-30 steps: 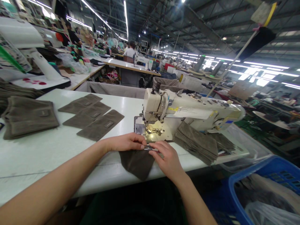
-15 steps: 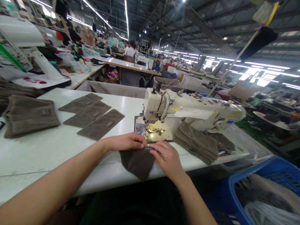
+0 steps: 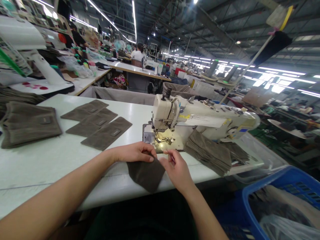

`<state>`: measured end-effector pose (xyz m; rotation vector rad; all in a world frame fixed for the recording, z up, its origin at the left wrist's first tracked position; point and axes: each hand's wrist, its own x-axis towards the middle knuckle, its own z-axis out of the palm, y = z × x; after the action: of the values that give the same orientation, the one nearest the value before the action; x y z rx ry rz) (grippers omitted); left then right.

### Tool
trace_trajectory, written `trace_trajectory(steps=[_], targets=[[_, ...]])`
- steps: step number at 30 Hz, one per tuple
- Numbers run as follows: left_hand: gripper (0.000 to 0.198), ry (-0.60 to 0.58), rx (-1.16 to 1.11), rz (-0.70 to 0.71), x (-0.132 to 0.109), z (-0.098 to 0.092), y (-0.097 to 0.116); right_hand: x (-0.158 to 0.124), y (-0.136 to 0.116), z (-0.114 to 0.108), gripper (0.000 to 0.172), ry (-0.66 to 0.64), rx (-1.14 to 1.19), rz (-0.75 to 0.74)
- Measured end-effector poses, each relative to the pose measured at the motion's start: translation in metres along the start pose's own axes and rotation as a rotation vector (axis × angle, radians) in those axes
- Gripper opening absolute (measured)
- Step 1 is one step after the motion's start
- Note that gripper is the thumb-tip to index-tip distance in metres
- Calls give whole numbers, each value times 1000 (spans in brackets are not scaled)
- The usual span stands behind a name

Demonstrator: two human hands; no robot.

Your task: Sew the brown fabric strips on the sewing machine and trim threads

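A dark grey-brown fabric piece (image 3: 145, 173) lies at the near edge of the white table (image 3: 50, 160), one corner hanging over. My left hand (image 3: 135, 152) presses down on its upper left corner, fingers bent together. My right hand (image 3: 176, 168) is at the piece's right edge, thumb and forefinger pinched on a small thin item I cannot make out. Just beyond both hands stands a cream sewing machine (image 3: 197, 116) with its lit needle plate (image 3: 165, 140).
A stack of like fabric pieces (image 3: 208, 151) lies right of the needle plate. Three labelled pieces (image 3: 100, 123) are fanned out on the left, a thicker pile (image 3: 27, 123) farther left. A blue crate (image 3: 282, 203) sits at lower right. Other workers sit at distant tables.
My right hand has lifted slightly off the fabric's top edge, pinching something small. The left hand stays put on the piece.
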<state>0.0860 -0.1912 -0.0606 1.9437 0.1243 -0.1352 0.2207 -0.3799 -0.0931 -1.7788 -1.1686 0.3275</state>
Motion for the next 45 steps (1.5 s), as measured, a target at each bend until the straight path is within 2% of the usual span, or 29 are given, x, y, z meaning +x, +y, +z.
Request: trace_trajectory(steps=[3, 7, 9, 10, 12, 13, 14, 15, 17, 18, 20, 22, 27, 31, 34, 36, 39, 41, 45], targets=[[32, 31, 19, -17, 0, 0, -1, -2, -3, 2, 32, -68, 59, 120], [22, 205, 121, 80, 2, 3, 0, -4, -10, 6, 20, -82, 186, 188], [17, 376, 211, 142, 0, 11, 5, -6, -13, 9, 17, -5, 187, 178], [14, 504, 261, 150, -2, 17, 9, -8, -14, 10, 15, 50, 164, 137], [15, 782, 310, 81, -11, 31, 18, -13, -18, 14, 10, 169, 86, -21], [22, 866, 278, 9, -17, 40, 22, -17, -20, 15, 9, 217, 45, -125], [30, 861, 187, -78, -24, 48, 26, -21, -22, 18, 10, 247, 7, -231], [36, 796, 44, -148, -31, 57, 29, -25, -24, 20, 12, 260, -25, -332], [39, 652, -284, -204, -45, 73, 33, -33, -30, 25, 15, 249, -91, -496], [38, 622, -435, -199, -51, 80, 33, -37, -32, 27, 16, 232, -128, -556], [33, 642, -655, -168, -60, 93, 30, -45, -36, 32, 18, 189, -190, -639], [28, 679, -779, -138, -67, 103, 26, -50, -39, 36, 19, 125, -212, -676], [27, 752, -831, -84, -78, 114, 20, -58, -38, 42, 17, -19, -137, -627], [30, 752, -827, -84, -83, 115, 20, -61, -38, 40, 12, -39, -10, -577], [29, 742, -809, -85, -87, 115, 19, -61, -42, 32, 18, -25, 28, -523], [31, 715, -801, -99, -89, 116, 18, -60, -47, 24, 27, -34, 17, -486], [35, 672, -822, -119, -94, 118, 20, -58, -52, 17, 32, -89, -21, -462], [35, 655, -838, -115, -96, 119, 22, -58, -55, 17, 34, -112, -62, -463], [27, 618, -801, -137, -101, 121, 28, -59, -55, 25, 30, -68, -165, -502]])
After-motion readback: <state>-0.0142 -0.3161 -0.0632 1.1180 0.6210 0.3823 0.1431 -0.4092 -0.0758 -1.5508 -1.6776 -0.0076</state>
